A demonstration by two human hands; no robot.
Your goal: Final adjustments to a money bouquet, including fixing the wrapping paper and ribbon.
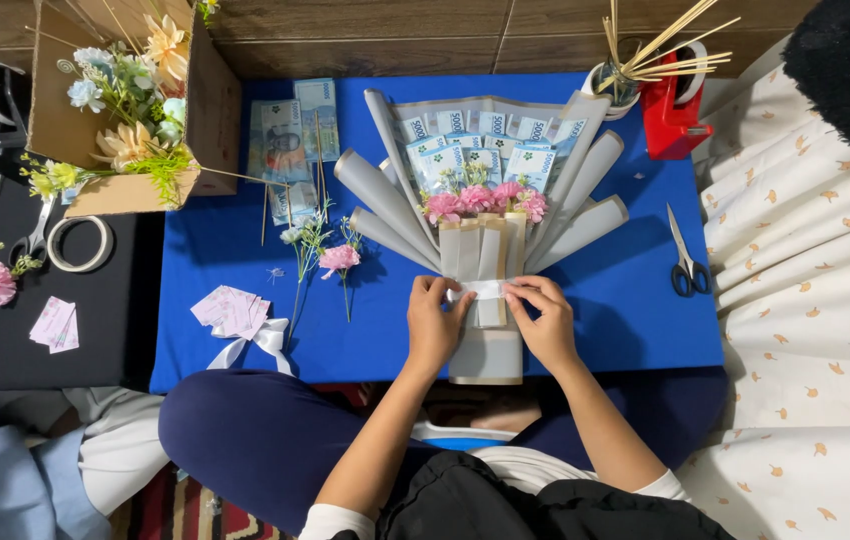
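Your 2 hands, left hand (435,325) and right hand (543,320), pinch the white ribbon (482,289) across the bouquet (485,240); bouquet's long axis runs near-far, ribbon left-right, both hands equally near.

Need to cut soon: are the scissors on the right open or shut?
Shut: the scissors lie flat on the blue cloth, blades together in one point.

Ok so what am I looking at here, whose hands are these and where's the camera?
One picture, from a camera worn on a person's head, looking down. The person sits at a blue mat. Their left hand and right hand pinch a white ribbon around a grey-wrapped bouquet of banknotes and pink flowers. Nearby lie scissors, a red tape dispenser, loose banknotes, a pink flower stem and a cardboard box of artificial flowers.
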